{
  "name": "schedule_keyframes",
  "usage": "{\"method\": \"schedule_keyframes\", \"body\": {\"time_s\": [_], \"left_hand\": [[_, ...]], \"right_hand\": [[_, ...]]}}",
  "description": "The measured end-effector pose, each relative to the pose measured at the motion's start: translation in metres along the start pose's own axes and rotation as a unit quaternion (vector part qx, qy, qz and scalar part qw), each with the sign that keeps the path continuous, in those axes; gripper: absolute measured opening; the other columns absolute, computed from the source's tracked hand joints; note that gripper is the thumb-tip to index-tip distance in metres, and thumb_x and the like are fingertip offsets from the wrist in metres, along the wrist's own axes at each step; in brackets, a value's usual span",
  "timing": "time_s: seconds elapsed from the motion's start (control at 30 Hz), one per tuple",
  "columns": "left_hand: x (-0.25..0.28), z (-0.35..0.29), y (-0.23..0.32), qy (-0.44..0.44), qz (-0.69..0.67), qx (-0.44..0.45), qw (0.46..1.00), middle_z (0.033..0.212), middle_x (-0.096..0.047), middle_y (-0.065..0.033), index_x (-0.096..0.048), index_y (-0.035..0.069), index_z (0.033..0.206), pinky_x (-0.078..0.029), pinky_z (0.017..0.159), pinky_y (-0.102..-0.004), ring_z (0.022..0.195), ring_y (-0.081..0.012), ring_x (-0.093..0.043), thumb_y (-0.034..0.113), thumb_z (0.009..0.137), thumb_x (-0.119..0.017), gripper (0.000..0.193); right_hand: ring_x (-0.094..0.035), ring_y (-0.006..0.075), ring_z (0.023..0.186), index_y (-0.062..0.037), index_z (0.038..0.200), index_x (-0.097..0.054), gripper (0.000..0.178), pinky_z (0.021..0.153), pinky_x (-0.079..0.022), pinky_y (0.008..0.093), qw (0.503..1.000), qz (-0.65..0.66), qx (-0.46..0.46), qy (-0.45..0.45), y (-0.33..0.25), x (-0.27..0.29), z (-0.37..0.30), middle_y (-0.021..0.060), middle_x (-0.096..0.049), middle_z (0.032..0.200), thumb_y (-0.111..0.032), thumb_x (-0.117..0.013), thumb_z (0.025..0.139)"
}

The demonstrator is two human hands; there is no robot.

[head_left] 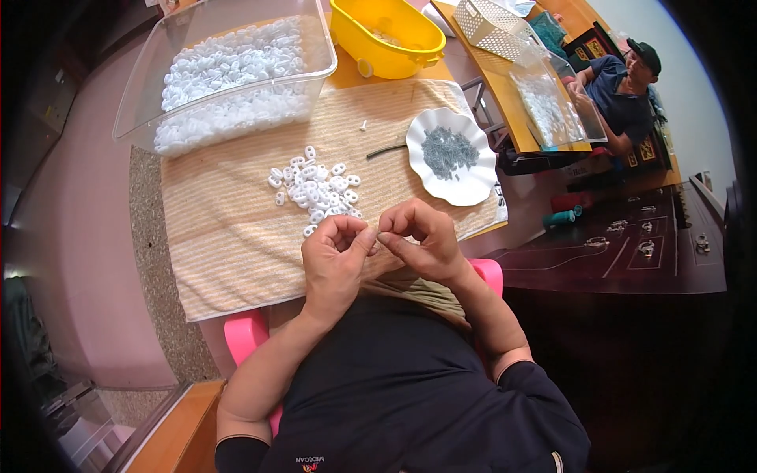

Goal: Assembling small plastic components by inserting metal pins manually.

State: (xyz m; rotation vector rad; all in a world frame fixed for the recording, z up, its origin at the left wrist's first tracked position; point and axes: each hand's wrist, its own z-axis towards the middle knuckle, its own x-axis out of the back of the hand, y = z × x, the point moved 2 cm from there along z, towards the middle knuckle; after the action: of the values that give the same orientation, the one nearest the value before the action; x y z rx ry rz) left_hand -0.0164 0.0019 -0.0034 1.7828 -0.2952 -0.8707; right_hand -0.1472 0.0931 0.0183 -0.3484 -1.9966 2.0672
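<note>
My left hand (341, 256) and my right hand (422, 240) meet at the fingertips over the near edge of the cloth. Thumb and forefinger of each are pinched together. Whatever lies between them is too small to make out. Just beyond my left hand lies a loose pile of small white plastic pieces (319, 189), oval with two holes. To the right, a white scalloped plate (426, 175) bears a heap of tiny grey-blue pieces (448, 152). A dark thin rod (385, 150) reaches the plate's left rim. One small white piece (363, 125) stands apart on the cloth.
A striped tan cloth (229, 244) covers the table. At the far left stands a clear bin (327, 67) full of white pieces (236, 67). Beside it is a yellow tub (386, 59). Another person (619, 94) sits at a second table (512, 118), far right.
</note>
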Motion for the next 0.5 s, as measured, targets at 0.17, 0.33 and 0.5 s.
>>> {"method": "schedule_keyframes", "body": {"time_s": [0.17, 0.33, 0.5], "left_hand": [[0.001, 0.000, -0.001, 0.012, 0.016, -0.005, 1.000, 0.076, -0.060, -0.0008, -0.058, -0.001, 0.091, -0.047, 0.062, -0.0188, 0.067, -0.0050, -0.055, 0.005, 0.088, -0.066, 0.010], [-0.002, -0.002, 0.005, 0.019, 0.029, -0.014, 0.999, 0.078, -0.061, -0.0026, -0.058, -0.001, 0.092, -0.048, 0.064, -0.0199, 0.069, -0.0073, -0.058, 0.006, 0.088, -0.066, 0.011], [0.000, -0.002, 0.004, 0.016, 0.033, -0.024, 0.999, 0.080, -0.061, -0.0043, -0.057, -0.001, 0.092, -0.049, 0.066, -0.0209, 0.070, -0.0092, -0.060, 0.006, 0.088, -0.066, 0.012]], "right_hand": [[-0.054, 0.0096, 0.082, -0.0008, 0.089, -0.048, 0.019, 0.073, -0.047, 0.0230, 0.982, -0.152, 0.111, -0.009, -0.002, -0.002, 0.000, 0.0073, -0.057, 0.093, 0.010, -0.062, 0.084], [-0.058, 0.0120, 0.085, 0.0008, 0.091, -0.050, 0.015, 0.074, -0.051, 0.0259, 0.999, 0.021, 0.012, 0.034, 0.004, -0.006, -0.001, 0.0088, -0.059, 0.093, 0.008, -0.063, 0.086], [-0.062, 0.0157, 0.086, 0.0015, 0.092, -0.051, 0.015, 0.076, -0.055, 0.0301, 0.997, 0.070, -0.008, 0.034, 0.007, -0.009, 0.001, 0.0109, -0.061, 0.093, 0.006, -0.063, 0.086]]}}
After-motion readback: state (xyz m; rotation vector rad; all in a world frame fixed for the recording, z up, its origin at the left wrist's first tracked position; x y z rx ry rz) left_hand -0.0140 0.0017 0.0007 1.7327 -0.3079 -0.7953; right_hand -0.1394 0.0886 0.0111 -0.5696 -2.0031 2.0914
